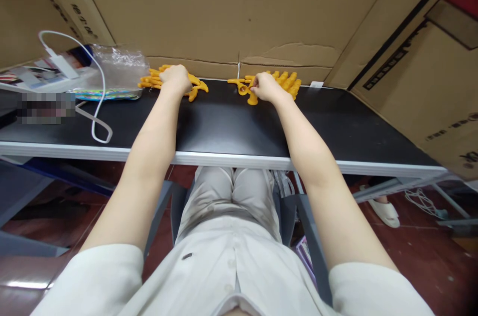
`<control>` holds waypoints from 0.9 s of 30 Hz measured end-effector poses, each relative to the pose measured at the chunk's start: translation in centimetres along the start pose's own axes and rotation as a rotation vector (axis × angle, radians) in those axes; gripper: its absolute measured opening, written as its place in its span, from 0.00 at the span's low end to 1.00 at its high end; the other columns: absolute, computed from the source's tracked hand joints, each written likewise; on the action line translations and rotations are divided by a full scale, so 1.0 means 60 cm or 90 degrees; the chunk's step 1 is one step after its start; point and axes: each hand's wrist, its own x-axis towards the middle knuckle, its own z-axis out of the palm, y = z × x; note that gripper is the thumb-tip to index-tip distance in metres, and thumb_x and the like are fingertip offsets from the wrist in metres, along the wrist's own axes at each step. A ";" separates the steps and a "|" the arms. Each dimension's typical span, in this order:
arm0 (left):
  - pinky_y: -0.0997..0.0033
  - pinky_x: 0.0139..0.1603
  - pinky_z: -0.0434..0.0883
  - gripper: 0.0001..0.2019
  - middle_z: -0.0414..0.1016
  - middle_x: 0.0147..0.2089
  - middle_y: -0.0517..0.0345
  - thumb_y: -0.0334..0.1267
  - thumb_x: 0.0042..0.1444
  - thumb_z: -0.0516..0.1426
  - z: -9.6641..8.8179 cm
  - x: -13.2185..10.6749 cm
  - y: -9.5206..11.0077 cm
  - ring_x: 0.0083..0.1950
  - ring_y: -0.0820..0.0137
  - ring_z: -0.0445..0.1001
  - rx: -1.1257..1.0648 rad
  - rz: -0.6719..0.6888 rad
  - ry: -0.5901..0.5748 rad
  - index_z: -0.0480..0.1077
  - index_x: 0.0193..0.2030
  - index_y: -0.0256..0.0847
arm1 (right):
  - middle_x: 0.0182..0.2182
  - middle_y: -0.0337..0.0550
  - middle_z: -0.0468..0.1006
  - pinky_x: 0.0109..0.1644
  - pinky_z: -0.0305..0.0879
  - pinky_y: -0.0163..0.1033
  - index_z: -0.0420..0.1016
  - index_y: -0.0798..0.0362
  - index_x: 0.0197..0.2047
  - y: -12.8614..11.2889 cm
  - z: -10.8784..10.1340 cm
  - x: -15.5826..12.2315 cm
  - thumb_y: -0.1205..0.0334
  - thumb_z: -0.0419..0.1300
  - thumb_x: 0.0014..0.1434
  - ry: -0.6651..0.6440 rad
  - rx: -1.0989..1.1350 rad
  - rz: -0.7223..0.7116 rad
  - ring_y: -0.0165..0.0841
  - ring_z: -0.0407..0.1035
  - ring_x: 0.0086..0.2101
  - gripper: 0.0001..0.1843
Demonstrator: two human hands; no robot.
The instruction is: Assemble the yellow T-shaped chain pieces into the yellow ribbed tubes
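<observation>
My left hand (175, 78) is curled over a pile of long, curved yellow pieces (196, 87) near the back of the black table. Its fingertips are hidden, so what it grips cannot be made out. To the right, my right hand (266, 86) is closed, thumb and fingers together, at a yellow piece with a round, flared end (253, 100). Just left of those fingers, another yellow piece with a ring-like end (242, 89) lies on the table. Behind and beside my right hand several knobbly yellow pieces (287, 80) lie close together in a group.
Brown cardboard (231, 7) stands behind the black table (231, 126). On the left lie a clear plastic bag (119, 69), a white cable (100, 77) with its adapter, and a blurred item. A small white object (316, 84) sits at the back right. Someone's shoe (386, 213) shows below.
</observation>
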 end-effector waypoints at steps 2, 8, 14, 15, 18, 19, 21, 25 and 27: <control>0.35 0.76 0.64 0.35 0.83 0.61 0.47 0.64 0.56 0.64 0.002 -0.003 0.012 0.74 0.37 0.67 -0.020 0.006 0.037 0.77 0.63 0.44 | 0.43 0.54 0.81 0.75 0.66 0.62 0.67 0.50 0.29 -0.013 0.006 -0.008 0.77 0.68 0.59 -0.008 -0.009 -0.021 0.54 0.76 0.61 0.17; 0.49 0.76 0.69 0.20 0.84 0.56 0.47 0.43 0.59 0.61 0.039 0.036 0.008 0.69 0.46 0.75 -0.069 -0.041 0.143 0.79 0.57 0.42 | 0.38 0.42 0.78 0.62 0.77 0.52 0.67 0.49 0.35 -0.011 0.030 -0.004 0.71 0.70 0.59 -0.002 0.051 0.003 0.42 0.80 0.48 0.14; 0.59 0.70 0.72 0.16 0.85 0.55 0.42 0.30 0.62 0.55 0.081 0.048 0.025 0.61 0.54 0.82 -0.045 -0.085 0.114 0.81 0.51 0.34 | 0.29 0.35 0.72 0.49 0.77 0.42 0.63 0.48 0.33 -0.003 0.046 0.002 0.72 0.72 0.59 -0.062 0.081 0.050 0.32 0.72 0.34 0.20; 0.60 0.69 0.73 0.16 0.85 0.56 0.41 0.30 0.63 0.54 0.085 0.042 0.031 0.62 0.55 0.82 -0.043 -0.086 0.094 0.81 0.51 0.34 | 0.29 0.34 0.71 0.50 0.77 0.42 0.63 0.48 0.32 -0.005 0.046 0.000 0.71 0.73 0.58 -0.068 0.063 0.051 0.32 0.71 0.34 0.21; 0.59 0.67 0.74 0.14 0.85 0.55 0.37 0.34 0.66 0.57 0.091 0.024 0.041 0.61 0.52 0.82 0.000 -0.099 -0.020 0.82 0.50 0.32 | 0.31 0.36 0.73 0.56 0.76 0.45 0.65 0.50 0.31 -0.015 0.045 -0.010 0.70 0.75 0.56 -0.097 -0.006 0.048 0.33 0.73 0.36 0.21; 0.58 0.67 0.75 0.13 0.85 0.54 0.37 0.34 0.65 0.58 0.092 0.019 0.041 0.61 0.51 0.83 0.028 -0.102 -0.066 0.82 0.49 0.32 | 0.32 0.37 0.74 0.57 0.76 0.46 0.66 0.50 0.31 -0.019 0.045 -0.014 0.69 0.76 0.56 -0.107 -0.028 0.044 0.35 0.75 0.38 0.19; 0.56 0.65 0.76 0.11 0.86 0.51 0.36 0.34 0.63 0.60 0.094 0.015 0.037 0.59 0.49 0.83 0.088 -0.100 -0.136 0.83 0.47 0.31 | 0.36 0.42 0.78 0.59 0.76 0.48 0.71 0.51 0.34 -0.029 0.043 -0.021 0.66 0.75 0.57 -0.121 -0.074 0.035 0.40 0.79 0.43 0.15; 0.60 0.63 0.76 0.15 0.86 0.52 0.36 0.31 0.64 0.59 0.092 0.014 0.031 0.58 0.50 0.84 0.152 -0.058 -0.185 0.84 0.51 0.28 | 0.53 0.57 0.83 0.64 0.75 0.53 0.78 0.58 0.51 -0.044 0.038 -0.033 0.68 0.71 0.61 -0.101 -0.186 0.013 0.50 0.79 0.57 0.16; 0.61 0.63 0.77 0.16 0.87 0.54 0.38 0.32 0.65 0.59 0.087 0.014 0.035 0.58 0.50 0.84 0.172 -0.033 -0.205 0.84 0.54 0.28 | 0.59 0.62 0.82 0.66 0.73 0.56 0.77 0.61 0.59 -0.049 0.034 -0.037 0.74 0.67 0.61 -0.085 -0.233 0.002 0.54 0.78 0.61 0.22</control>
